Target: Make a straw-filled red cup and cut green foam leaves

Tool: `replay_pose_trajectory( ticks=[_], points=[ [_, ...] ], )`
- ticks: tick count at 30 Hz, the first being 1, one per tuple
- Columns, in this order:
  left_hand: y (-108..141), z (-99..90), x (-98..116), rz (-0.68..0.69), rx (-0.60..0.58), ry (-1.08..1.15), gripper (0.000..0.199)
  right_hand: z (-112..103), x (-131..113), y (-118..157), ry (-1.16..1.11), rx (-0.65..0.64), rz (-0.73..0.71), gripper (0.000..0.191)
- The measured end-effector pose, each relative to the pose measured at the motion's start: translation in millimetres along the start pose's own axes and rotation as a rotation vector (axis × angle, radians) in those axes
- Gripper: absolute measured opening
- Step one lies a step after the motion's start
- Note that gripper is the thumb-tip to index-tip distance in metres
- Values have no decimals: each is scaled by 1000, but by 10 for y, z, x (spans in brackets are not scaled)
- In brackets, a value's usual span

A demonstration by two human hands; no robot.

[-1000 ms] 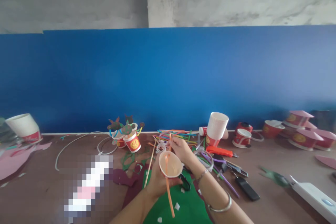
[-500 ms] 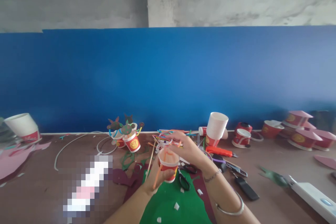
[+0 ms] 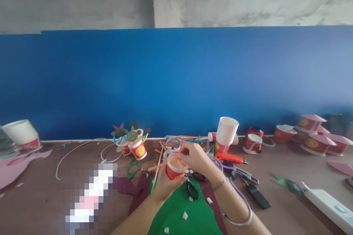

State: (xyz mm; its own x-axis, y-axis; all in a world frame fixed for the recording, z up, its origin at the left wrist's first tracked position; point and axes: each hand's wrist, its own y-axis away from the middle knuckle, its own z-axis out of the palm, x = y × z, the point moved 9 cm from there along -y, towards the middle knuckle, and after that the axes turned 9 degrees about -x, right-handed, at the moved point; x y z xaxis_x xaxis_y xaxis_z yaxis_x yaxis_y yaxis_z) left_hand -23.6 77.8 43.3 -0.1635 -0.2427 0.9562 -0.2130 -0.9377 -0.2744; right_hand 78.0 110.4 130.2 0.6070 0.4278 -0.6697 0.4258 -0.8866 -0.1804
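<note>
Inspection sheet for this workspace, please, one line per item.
Surface: brown table; green sheet with white scraps.
Things in hand: red cup, orange straw sticking out its left side.
Clutter: scissors, orange cutter, stacked cups.
Hands: left holds cup; right at its rim, grip unclear.
Cables: white cord, possibly a cable.
Surroundings: blue panel, grey wall.

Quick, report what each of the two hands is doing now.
Left hand: closed around the red paper cup.
Right hand: fingers bent at the cup's rim; its grip cannot be told.
</note>
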Motion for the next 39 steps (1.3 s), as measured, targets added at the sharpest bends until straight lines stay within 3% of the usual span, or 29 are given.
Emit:
replay_pose_trajectory(
  ticks=[6,15,21,39],
  points=[
    [-10,1,-56,-33,-54,67,60,102,15,-11,-105,-62,-23,7],
    [-32,-39,-136,-43,-16,137,69,-111,40,-13,-206,-20,18,25],
    [-31,12,-99,-7,-56,143,66,-6,-66,10,-158,-79,-32,16],
    [-30,58,-59,-4,-79,58,50,16,-246,47,122,-16,-55,12]
  ],
)
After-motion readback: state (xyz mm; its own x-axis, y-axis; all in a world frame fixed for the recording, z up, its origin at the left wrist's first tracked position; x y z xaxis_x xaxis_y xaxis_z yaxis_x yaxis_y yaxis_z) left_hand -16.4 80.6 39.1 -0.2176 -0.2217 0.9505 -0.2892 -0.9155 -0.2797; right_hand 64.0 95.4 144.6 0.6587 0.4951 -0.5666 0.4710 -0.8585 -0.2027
